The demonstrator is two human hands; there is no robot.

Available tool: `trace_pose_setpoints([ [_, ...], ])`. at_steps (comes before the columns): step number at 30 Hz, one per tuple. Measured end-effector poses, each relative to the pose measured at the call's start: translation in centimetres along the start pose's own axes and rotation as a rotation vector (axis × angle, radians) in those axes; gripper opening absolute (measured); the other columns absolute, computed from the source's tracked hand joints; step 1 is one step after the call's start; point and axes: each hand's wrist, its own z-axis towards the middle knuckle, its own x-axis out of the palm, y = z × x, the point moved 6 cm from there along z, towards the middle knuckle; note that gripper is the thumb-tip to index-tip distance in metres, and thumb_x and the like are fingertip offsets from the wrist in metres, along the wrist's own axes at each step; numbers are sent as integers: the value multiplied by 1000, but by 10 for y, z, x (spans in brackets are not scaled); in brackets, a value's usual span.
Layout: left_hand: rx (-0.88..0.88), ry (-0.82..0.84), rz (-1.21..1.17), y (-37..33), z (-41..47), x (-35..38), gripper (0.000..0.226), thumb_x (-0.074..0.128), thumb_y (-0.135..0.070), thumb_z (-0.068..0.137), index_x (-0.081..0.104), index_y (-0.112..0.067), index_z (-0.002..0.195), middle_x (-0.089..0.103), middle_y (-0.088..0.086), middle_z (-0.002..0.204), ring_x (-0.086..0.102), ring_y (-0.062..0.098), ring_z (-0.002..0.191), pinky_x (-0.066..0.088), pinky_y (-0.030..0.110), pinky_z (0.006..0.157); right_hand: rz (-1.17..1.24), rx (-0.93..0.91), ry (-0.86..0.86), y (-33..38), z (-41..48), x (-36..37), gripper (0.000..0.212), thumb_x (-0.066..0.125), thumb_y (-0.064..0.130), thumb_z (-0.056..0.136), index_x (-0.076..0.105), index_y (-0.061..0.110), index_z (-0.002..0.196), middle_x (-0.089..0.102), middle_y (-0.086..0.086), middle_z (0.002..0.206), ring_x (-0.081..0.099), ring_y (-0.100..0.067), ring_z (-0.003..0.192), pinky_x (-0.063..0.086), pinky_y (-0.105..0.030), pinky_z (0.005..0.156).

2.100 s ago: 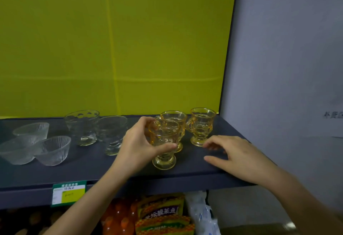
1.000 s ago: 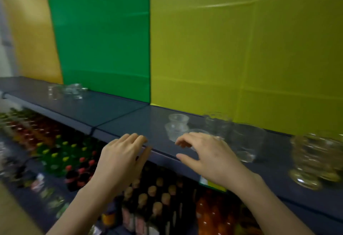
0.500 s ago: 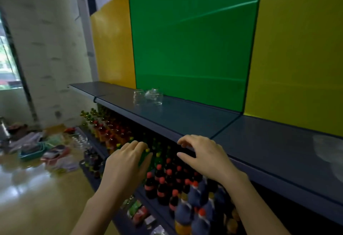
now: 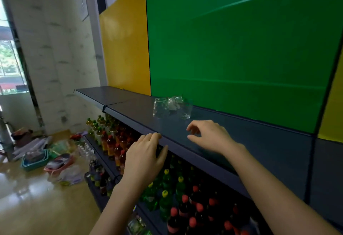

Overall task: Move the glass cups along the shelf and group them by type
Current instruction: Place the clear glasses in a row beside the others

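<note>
A small cluster of clear glass cups [image 4: 171, 107] stands on the dark grey shelf [image 4: 133, 108] in front of the green back panel. My right hand [image 4: 208, 136] hovers over the shelf just in front of the cups, fingers apart and curled, holding nothing. Lower and to the left, my left hand [image 4: 145, 158] is at the shelf's front edge, palm down, fingers spread, empty. The amber cups and glass bowls are out of view to the right.
Rows of drink bottles [image 4: 111, 138] fill the lower shelves under the grey shelf. Coloured baskets and bags [image 4: 46, 160] lie on the shiny floor at the left, near a window and a white pillar. Yellow and green panels back the shelf.
My left hand let go of the amber cup. My view swung left along the shelf, away from the amber cups and bowls. Both empty hands now near the clear cups.
</note>
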Motion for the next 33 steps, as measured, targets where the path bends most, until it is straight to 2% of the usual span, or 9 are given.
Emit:
trace_pose_setpoints([
  [4, 10, 11, -21, 37, 57, 39, 42, 47, -41, 88, 49, -15, 122, 60, 1, 117, 55, 21, 110, 45, 31, 80, -9, 34, -52, -20, 80, 1, 33, 55, 34, 88, 53, 23, 118, 62, 4, 115, 58, -18, 107, 49, -37, 88],
  [8, 14, -12, -42, 71, 101, 71, 52, 39, -49, 86, 48, -15, 125, 59, 2, 119, 55, 22, 110, 47, 33, 83, -61, 74, -127, -38, 141, 5, 47, 55, 36, 88, 42, 18, 130, 50, -1, 132, 48, -21, 120, 45, -41, 96],
  [10, 16, -4, -57, 86, 117, 86, 56, 36, -51, 85, 46, -15, 126, 57, 3, 122, 54, 22, 111, 47, 33, 85, -66, 109, -155, -44, 164, 10, 58, 55, 39, 88, 35, 16, 136, 42, -4, 140, 40, -23, 128, 41, -42, 101],
  [14, 6, 11, -127, 109, 146, 110, 52, 48, -43, 88, 40, -15, 131, 52, 3, 130, 50, 20, 117, 44, 32, 89, -39, 221, -176, -54, 196, 22, 82, 57, 52, 82, 20, 12, 144, 28, -7, 149, 31, -28, 135, 33, -43, 107],
  [17, 15, 22, -157, 124, 167, 126, 54, 48, -43, 87, 39, -14, 132, 51, 3, 130, 49, 20, 117, 44, 31, 86, 0, 326, -133, -64, 214, 36, 104, 60, 65, 71, 12, 12, 146, 21, -9, 154, 30, -31, 137, 32, -45, 107],
  [19, 35, 33, -177, 134, 181, 136, 56, 49, -44, 87, 37, -15, 133, 49, 2, 131, 48, 20, 117, 44, 30, 85, 25, 385, -90, -69, 222, 45, 114, 64, 69, 63, 11, 13, 147, 23, -9, 154, 32, -30, 137, 32, -45, 107],
  [25, 123, 98, -267, 157, 225, 161, 64, 46, -52, 85, 28, -18, 137, 42, -3, 136, 43, 15, 121, 43, 25, 81, 25, 453, -40, -67, 236, 51, 108, 71, 63, 60, 24, 11, 143, 36, -7, 147, 38, -24, 133, 33, -40, 109],
  [29, 112, 229, -428, 166, 244, 176, 77, 53, -56, 80, 19, -20, 140, 38, -3, 140, 40, 17, 127, 43, 35, 90, 15, 518, -41, -60, 234, 52, 105, 74, 59, 60, 25, 14, 142, 39, -3, 143, 45, -20, 126, 37, -37, 106],
  [33, 80, 385, -567, 170, 262, 192, 80, 69, -58, 64, 33, -26, 129, 51, -6, 131, 50, 18, 119, 43, 36, 90, 46, 585, -72, -54, 224, 47, 105, 79, 54, 57, 27, 17, 141, 44, 1, 134, 51, -18, 114, 41, -36, 100],
])
